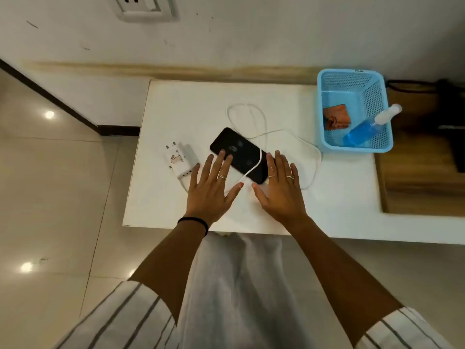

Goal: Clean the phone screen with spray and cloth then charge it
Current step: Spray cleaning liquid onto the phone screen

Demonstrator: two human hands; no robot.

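Smudges are seen on the dark glass of the phone (239,154), which lies face up and slantwise on the white table (339,197) in the single head view; from this it is judged that the cleaning has not yet been done, or at least not finished. The blue spray bottle (364,129) is propped in the blue basket (324,96) at the table's far right corner, and the orange cloth (337,118) is bunched beside it in the same basket; neither is touched by a hand. The white cable (259,117) is looped on the table and draped across the phone's near end, but whether it is plugged into the phone cannot be told. The white charger (181,159) is laid on the table just left of the phone, its pins free, and the wall socket (141,6) above is left unoccupied, so charging is judged to be still ahead. The left hand (211,190) is spread flat with straight fingers, its fingertips over the phone's left edge, and nothing is held by it. The right hand (279,190) is likewise spread flat at the phone's near right corner, and nothing is gripped. Spraying, wiping and plugging in are therefore all judged to remain.
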